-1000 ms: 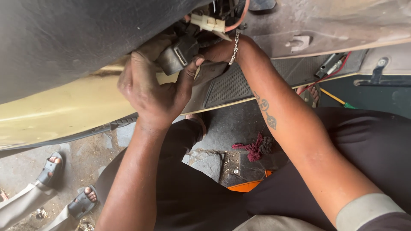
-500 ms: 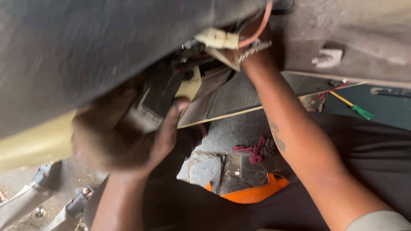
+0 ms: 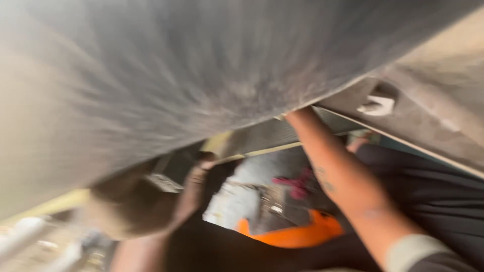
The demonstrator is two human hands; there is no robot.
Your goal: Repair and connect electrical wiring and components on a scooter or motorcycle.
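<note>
**A:** Where were your hands, and what were they on?

**B:** Your left hand (image 3: 136, 201) was up under the big dark grey panel (image 3: 201, 75) that filled the top of the view, with its fingers (image 3: 194, 176) curled around a small dark part (image 3: 164, 182) tucked beneath the panel's edge. The blur was too heavy to tell how firmly you held it. Your right forearm (image 3: 338, 176) reached up behind the same panel, and the hand itself was hidden, so I cannot tell how those fingers stood.

**A:** How would that part have handled?

**B:** By my judgement it was light, stiff and hard, likely plastic. You would have taken it by its flat sides, not by anything trailing from it, since small fittings can crack.

**A:** And its looks?

**B:** It was dark, blocky and smeared by motion, with a paler patch on one face. Beside it ran a ribbed grey plate (image 3: 267, 136) with a yellowish edge. Lower down lay an orange thing (image 3: 297, 234) and a pink rag (image 3: 297, 184) on the ground. A pale clip (image 3: 378, 106) sat on the right-hand trim.
</note>
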